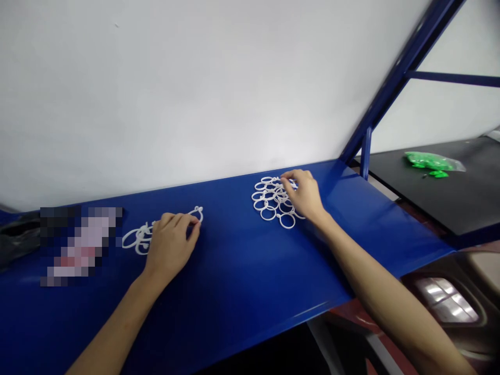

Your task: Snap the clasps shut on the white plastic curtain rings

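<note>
On a blue shelf (242, 260) lie white plastic rings. My right hand (304, 195) rests on a pile of several loose white rings (269, 200) at the back of the shelf, its fingertips pinched on one ring at the pile's top edge. My left hand (170, 245) lies over a short chain of linked white rings (136, 237), fingers curled, with thumb and forefinger closed on the chain's right end near a small clasp (198, 212). The palm hides part of the chain.
A white wall runs behind the shelf. A blue slanted frame post (390, 83) rises at the right. Beyond it a black surface (437, 192) carries green plastic pieces in a clear bag (432, 162). A blurred-out object (80, 245) lies at the shelf's left.
</note>
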The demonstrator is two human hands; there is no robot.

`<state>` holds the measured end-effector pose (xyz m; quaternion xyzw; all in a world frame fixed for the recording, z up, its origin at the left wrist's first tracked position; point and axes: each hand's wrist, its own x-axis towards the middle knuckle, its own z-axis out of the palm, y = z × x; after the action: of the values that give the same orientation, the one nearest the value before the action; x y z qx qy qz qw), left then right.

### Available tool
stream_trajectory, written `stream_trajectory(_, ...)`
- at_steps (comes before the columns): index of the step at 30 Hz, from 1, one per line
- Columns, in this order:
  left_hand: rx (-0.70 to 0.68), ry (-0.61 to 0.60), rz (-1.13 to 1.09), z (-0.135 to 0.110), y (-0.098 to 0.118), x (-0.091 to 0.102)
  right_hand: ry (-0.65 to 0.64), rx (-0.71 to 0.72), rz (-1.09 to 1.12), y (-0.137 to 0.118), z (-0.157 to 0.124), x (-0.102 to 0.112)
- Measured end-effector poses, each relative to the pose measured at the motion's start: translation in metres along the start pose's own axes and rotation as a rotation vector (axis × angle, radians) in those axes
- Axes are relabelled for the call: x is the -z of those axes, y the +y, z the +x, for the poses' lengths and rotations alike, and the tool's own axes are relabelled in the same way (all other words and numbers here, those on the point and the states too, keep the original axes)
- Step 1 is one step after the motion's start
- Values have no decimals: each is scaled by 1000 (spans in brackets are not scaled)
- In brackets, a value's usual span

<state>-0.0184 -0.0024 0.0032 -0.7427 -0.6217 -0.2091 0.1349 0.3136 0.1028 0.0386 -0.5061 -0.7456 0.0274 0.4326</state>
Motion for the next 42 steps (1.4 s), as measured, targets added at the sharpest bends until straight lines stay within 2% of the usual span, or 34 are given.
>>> stream_trajectory(1,-48,29,-70,0,8,2,-45,58,53,-15,-7,-2)
stream_trajectory(4,-203,84,-275,-3,34,10,-304,171,296,-59,-31,-10)
stream_trajectory(7,-329,120,-379,-7,51,17,-531,98,538,-88,-53,-18)
stream_trajectory(9,-381,128,-396,-9,55,18,-588,13,660,-96,-62,-22)
stream_trajectory(13,-433,96,-356,-11,55,16,-608,-136,816,-95,-64,-25)
stream_trajectory(17,-447,60,-362,-12,57,14,-642,-197,880,-93,-63,-25)
stream_trajectory(19,-368,67,-417,-12,59,15,-632,-201,889,-92,-63,-25)
stream_trajectory(23,-63,87,-511,-11,60,18,-638,-118,842,-90,-62,-24)
stream_trajectory(27,18,-40,-629,-10,57,17,-657,-66,760,-89,-62,-25)
stream_trajectory(32,200,-24,-661,-10,56,15,-649,-174,770,-93,-64,-28)
stream_trajectory(35,183,-64,-689,-11,59,15,-631,-107,767,-94,-65,-26)
stream_trajectory(42,76,-133,-723,-16,62,19,-578,183,554,-89,-67,-23)
